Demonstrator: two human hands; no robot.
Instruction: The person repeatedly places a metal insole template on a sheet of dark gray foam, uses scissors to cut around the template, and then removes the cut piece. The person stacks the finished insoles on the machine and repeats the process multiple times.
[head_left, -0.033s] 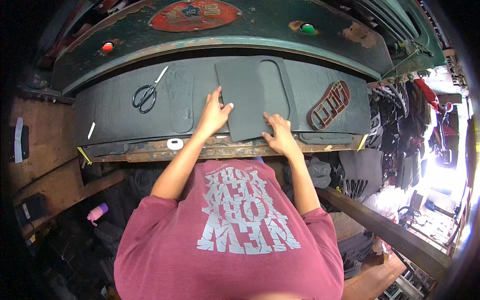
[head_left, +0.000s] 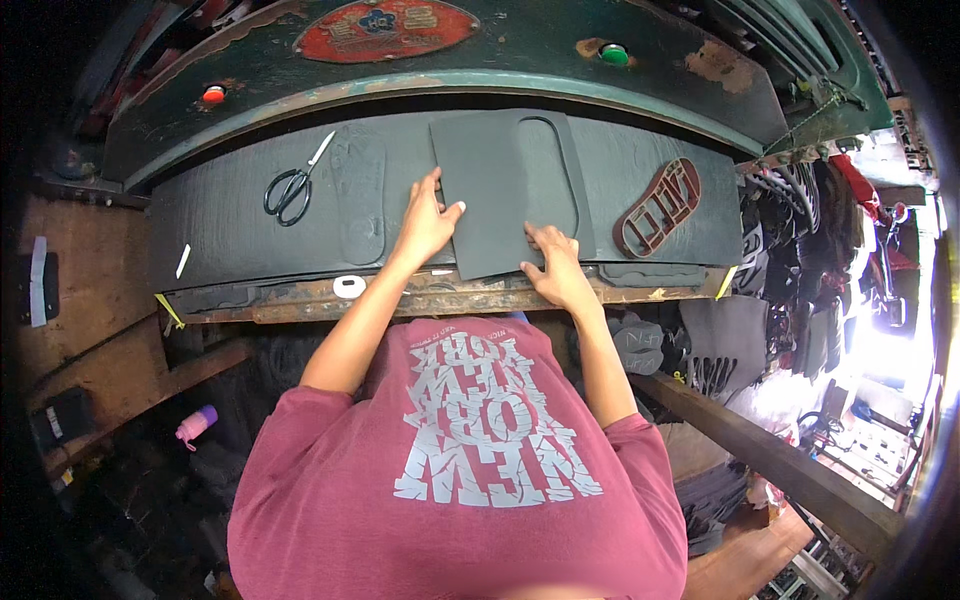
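A plain dark grey sheet [head_left: 485, 190] lies on the worktop and overlaps a second grey sheet [head_left: 583, 195] with a curved sole-shaped cut-out. My left hand [head_left: 427, 222] is at the plain sheet's left edge, thumb and forefinger spread apart, the thumb over the edge. On the lower right part of the sheets rests my right hand [head_left: 555, 262], fingers bent lightly and thumb apart near the front edge. To the right sits a brown sole-shaped cutting die [head_left: 660, 208]. Black-handled scissors [head_left: 295, 188] lie at the left, beside a sole outline pressed into the surface [head_left: 358, 195].
A green machine beam [head_left: 530, 75] with a red button [head_left: 214, 94] and a green button [head_left: 613, 54] spans the worktop's far side. Along the front runs a rusty ledge [head_left: 400, 300] holding a small white case [head_left: 349, 287]. A wooden bar [head_left: 780, 455] crosses at lower right.
The plain sheet and both hands have shifted very slightly away from me. The scissors and die stay in place.
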